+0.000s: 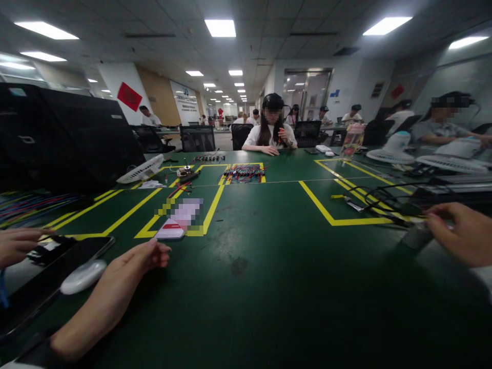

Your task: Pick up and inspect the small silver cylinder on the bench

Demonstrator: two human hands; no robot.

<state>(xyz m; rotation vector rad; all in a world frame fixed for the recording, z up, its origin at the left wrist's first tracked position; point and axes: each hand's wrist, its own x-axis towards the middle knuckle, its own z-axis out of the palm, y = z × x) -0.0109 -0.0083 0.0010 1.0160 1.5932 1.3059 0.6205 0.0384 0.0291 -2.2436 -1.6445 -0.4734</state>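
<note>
My left hand point(148, 256), with a dark band at the wrist, rests over the green table. Its fingers are loosely curled, with nothing visible in them. Just beyond the fingertips lies a phone point(171, 229) with a light, partly blurred-out screen. Far to the right, my right hand point(455, 230) pinches a grey block-like piece point(417, 236) at the table surface. The piece is dim and smeared, so its kind cannot be made out. Black cables point(378, 200) run close to it, one ending in a yellow-tipped plug point(338, 197).
At the left edge a co-worker's hand point(19, 246) is over a dark tray, beside a white mouse point(82, 277) and a black phone point(98, 246). Tangled wired parts point(246, 173) lie mid-table. A person point(272, 128) sits opposite. A large black case point(65, 138) stands left.
</note>
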